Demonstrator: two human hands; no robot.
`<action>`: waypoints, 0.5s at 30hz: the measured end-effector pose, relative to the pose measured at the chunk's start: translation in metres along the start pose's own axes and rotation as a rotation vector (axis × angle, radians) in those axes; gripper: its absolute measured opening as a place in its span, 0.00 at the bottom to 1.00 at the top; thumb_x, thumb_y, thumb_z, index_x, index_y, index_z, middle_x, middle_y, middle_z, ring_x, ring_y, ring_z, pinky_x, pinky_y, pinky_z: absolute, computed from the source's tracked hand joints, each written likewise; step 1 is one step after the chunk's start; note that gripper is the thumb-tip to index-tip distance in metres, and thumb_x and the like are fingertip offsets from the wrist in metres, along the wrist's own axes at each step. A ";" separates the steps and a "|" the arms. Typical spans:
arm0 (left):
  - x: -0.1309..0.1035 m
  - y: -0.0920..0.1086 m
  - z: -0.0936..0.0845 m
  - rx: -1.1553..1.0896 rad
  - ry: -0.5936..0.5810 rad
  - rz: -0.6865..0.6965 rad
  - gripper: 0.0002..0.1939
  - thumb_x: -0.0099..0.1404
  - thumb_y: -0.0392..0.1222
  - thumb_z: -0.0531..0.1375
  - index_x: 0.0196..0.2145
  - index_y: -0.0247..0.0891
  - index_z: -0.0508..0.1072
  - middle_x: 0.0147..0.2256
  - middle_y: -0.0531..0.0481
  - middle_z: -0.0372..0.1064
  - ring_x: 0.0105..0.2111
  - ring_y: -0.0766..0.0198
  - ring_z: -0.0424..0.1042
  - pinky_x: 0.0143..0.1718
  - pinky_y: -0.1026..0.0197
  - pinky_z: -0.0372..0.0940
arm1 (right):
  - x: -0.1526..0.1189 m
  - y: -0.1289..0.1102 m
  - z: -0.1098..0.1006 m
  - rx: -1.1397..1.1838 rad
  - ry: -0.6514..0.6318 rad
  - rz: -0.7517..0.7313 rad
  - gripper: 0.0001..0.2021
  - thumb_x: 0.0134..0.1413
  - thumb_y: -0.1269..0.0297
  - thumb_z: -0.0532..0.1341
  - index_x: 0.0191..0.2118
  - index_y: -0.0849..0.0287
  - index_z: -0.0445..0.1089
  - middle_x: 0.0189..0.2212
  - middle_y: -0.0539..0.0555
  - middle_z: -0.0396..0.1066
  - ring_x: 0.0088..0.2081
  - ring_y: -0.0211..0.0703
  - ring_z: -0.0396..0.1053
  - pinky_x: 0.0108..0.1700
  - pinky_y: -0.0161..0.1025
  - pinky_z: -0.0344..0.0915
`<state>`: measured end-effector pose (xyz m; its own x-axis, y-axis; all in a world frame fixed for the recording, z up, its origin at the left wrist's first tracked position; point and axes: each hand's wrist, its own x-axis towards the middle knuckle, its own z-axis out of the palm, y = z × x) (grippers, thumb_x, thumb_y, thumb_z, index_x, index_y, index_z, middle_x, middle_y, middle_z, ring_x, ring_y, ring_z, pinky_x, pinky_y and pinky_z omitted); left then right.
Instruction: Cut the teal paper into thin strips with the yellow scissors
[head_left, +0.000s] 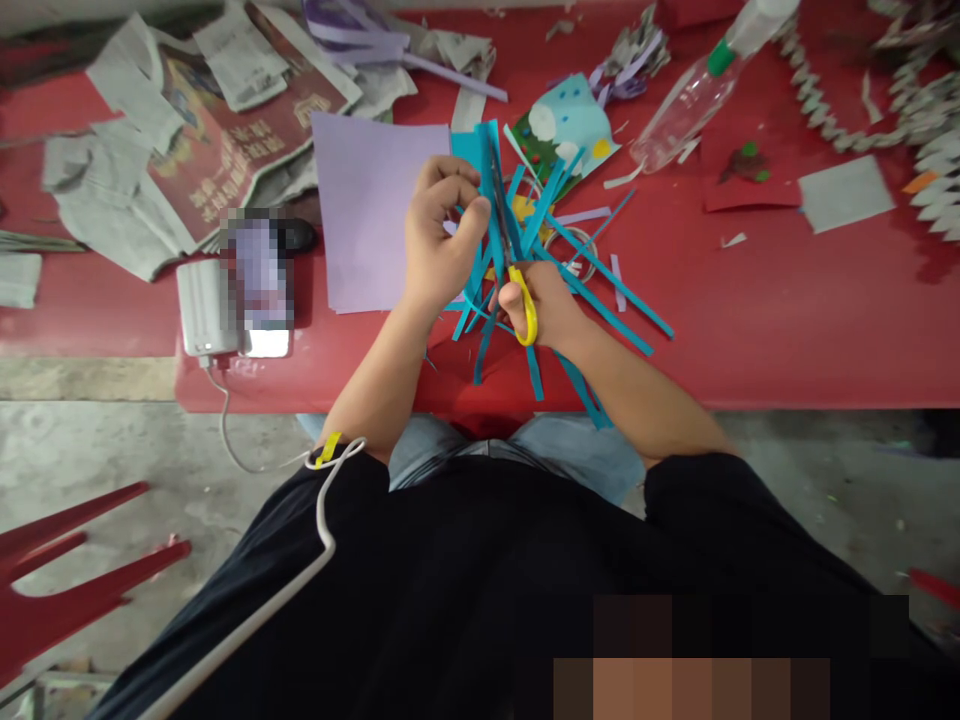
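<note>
My right hand (546, 305) is closed on the yellow handles of a pair of scissors (526, 312), whose dark blades point up toward the far side, along the blue paper (487, 190). Beside that paper's left edge, my left hand (444, 235) has curled fingers, with thumb and forefinger close together at the blue paper. Cut blue strips (615, 270) lie in a tangle around and under my right hand, and some hang over the table's front edge. Light purple sheets (375, 210) lie flat left of my left hand.
On the red table (750, 330) are a clear bottle (686, 110), a picture card (562, 130), newspaper (232, 130) and, at the left, a white power bank (206, 305) beside a phone (262, 270). A white cable (324, 510) runs past my left arm.
</note>
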<state>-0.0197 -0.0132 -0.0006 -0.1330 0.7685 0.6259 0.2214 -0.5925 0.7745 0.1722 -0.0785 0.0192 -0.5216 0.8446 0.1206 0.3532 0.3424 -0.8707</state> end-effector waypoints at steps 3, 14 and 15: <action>-0.002 0.001 0.002 0.004 -0.015 0.010 0.35 0.73 0.76 0.62 0.28 0.41 0.64 0.41 0.45 0.66 0.43 0.53 0.75 0.48 0.46 0.78 | 0.000 -0.003 -0.002 -0.025 0.020 0.000 0.46 0.58 0.10 0.42 0.24 0.52 0.65 0.22 0.54 0.68 0.29 0.48 0.72 0.31 0.46 0.64; -0.001 0.006 0.002 0.029 -0.015 0.007 0.38 0.71 0.81 0.60 0.29 0.42 0.62 0.39 0.45 0.61 0.42 0.54 0.71 0.46 0.46 0.76 | 0.000 0.002 0.000 0.025 0.040 0.047 0.46 0.58 0.10 0.46 0.24 0.53 0.66 0.21 0.54 0.69 0.28 0.49 0.74 0.30 0.46 0.66; 0.000 0.007 0.002 0.034 -0.015 0.009 0.38 0.71 0.82 0.59 0.29 0.42 0.61 0.39 0.45 0.60 0.41 0.54 0.70 0.46 0.46 0.75 | 0.000 0.001 0.000 0.015 0.036 0.043 0.46 0.58 0.10 0.45 0.24 0.53 0.65 0.21 0.54 0.69 0.28 0.49 0.73 0.31 0.46 0.65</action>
<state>-0.0163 -0.0174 0.0048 -0.1167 0.7666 0.6314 0.2555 -0.5912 0.7650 0.1728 -0.0784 0.0184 -0.4773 0.8730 0.0998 0.3631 0.2994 -0.8824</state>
